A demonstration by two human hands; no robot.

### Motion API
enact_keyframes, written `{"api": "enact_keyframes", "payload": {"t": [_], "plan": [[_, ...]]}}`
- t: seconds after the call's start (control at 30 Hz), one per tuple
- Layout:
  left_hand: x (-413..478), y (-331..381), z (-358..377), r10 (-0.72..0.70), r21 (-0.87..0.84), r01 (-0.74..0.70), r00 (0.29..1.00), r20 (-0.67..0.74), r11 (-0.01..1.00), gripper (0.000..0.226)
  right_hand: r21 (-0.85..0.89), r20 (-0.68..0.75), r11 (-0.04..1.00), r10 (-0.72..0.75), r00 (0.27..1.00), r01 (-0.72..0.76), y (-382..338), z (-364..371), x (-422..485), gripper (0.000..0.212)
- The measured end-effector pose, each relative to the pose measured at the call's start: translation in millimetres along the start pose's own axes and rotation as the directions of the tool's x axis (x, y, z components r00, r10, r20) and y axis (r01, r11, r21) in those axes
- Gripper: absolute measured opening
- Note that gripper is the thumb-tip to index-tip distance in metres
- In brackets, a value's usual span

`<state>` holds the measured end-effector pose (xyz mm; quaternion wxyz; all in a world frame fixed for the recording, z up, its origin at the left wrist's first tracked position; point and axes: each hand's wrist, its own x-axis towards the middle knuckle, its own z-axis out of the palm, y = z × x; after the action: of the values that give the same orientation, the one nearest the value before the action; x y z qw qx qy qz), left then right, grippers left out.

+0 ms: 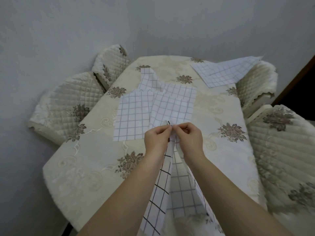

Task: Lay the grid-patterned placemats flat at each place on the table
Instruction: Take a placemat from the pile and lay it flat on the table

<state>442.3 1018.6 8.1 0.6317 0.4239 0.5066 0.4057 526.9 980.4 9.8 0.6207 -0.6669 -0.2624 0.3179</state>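
Left grip point(157, 138): bare hand, thumb and forefinger pinching the top edge of a white cloth placemat with a square grid pattern point(161, 184), listed below as the held placemat.

Right grip point(190, 137): bare hand just beside the left grip, fingertips almost meeting it, pinching the same top edge.

Held placemat: lifted at its top edge and gathered into long folds. It hangs from both grips toward the near edge of the desk. The left fold shows dark lines, the middle fold paler blue-grey lines.

Desk point(81, 176): covered by a cream embroidered tablecloth with brown flower clusters, rounded at the near-left corner.

Loose pile of white grid-patterned placemats point(134, 116): lies at the middle of the desk, just beyond the grips. The sheets overlap each other at angles and one rumpled strip point(150, 79) reaches toward the far side. How many sheets are in the pile cannot be told.

Single white grid-patterned placemat point(223, 70): lies flat at the far right of the desk, well apart from the pile. Its far corner juts past the desk edge over a chair.

Four chairs in cream quilted covers with brown flower motifs: left point(68, 103), far left point(112, 63), far right point(257, 79), right point(281, 150), all close against the desk.

Pale grey wall point(153, 23): behind the desk.
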Motion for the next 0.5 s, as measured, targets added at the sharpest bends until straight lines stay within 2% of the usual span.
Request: {"api": "enact_keyframes", "payload": {"t": [0.07, 0.17, 0.27, 0.3, 0.43, 0.5], "plan": [[-6.3, 4.8, 1.2, 0.019, 0.000, -0.019, 0.998, 0.063, 1.000, 0.014, 0.036, 0.006, 0.999, 0.006, 1.000, -0.006, -3.5, -1.7, -2.5, 0.023], [-12.8, 13.0, -1.9, 0.032, -0.086, -0.015, 0.980, 0.195, 0.996, 0.025, 0.040, 0.015, 0.999, 0.007, 1.000, -0.008, -7.5, -6.5, -2.2, 0.034], [-15.0, 20.8, -5.9, 0.049, -0.094, -0.023, 0.960, 0.275, 0.995, 0.030, -0.003, -0.002, 0.999, -0.048, 0.999, 0.048, -15.2, -10.1, -0.7, 0.015], [-13.9, 24.0, -8.3, 0.058, -0.094, -0.036, 0.968, 0.245, 0.995, 0.028, -0.022, -0.010, 0.997, -0.073, 0.997, 0.073, -18.1, -11.8, 0.3, 0.005], [9.5, 39.3, -32.5, 0.133, -0.056, -0.132, 0.991, 0.018, 0.990, 0.020, 0.026, 0.020, 0.996, -0.081, 0.996, 0.081, -28.1, -28.0, 8.3, 0.013], [28.3, 45.0, -49.8, 0.150, -0.029, -0.150, 0.989, -0.017, 0.988, 0.017, 0.084, 0.058, 0.993, -0.086, 0.995, 0.081, -36.4, -39.5, 10.5, 0.012]]}}
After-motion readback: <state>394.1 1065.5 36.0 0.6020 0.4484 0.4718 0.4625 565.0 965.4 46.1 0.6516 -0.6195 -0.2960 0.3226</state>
